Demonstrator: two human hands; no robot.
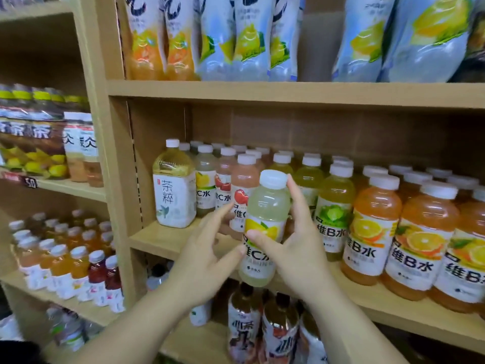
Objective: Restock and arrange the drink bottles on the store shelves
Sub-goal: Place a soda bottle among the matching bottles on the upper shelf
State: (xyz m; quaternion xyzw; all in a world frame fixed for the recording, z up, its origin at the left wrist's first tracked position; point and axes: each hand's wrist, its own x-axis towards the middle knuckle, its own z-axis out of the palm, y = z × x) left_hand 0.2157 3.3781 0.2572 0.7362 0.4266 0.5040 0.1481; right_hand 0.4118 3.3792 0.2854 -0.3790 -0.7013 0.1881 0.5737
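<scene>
A pale yellow lemon drink bottle (pixel 265 227) with a white cap is held upright in front of the middle shelf (pixel 168 240). My right hand (pixel 296 248) grips it, thumb across the lemon label and fingers up near the cap. Just to its left, my left hand (pixel 207 256) has its fingers spread, with the thumb tip touching the bottle's lower label. Behind stand rows of white-capped bottles: pink ones (pixel 242 179), green-yellow ones (pixel 333 203) and orange ones (pixel 372 232). A larger tea bottle (pixel 174 187) stands at the shelf's left end.
The upper shelf (pixel 288 93) carries tall lemon and orange drink bottles (pixel 249 40). Dark tea bottles (pixel 278 334) fill the shelf below. A neighbouring unit on the left holds small juice bottles (pixel 65 266) and lemon tea (pixel 34 137). A wooden upright (pixel 118 179) divides the two units.
</scene>
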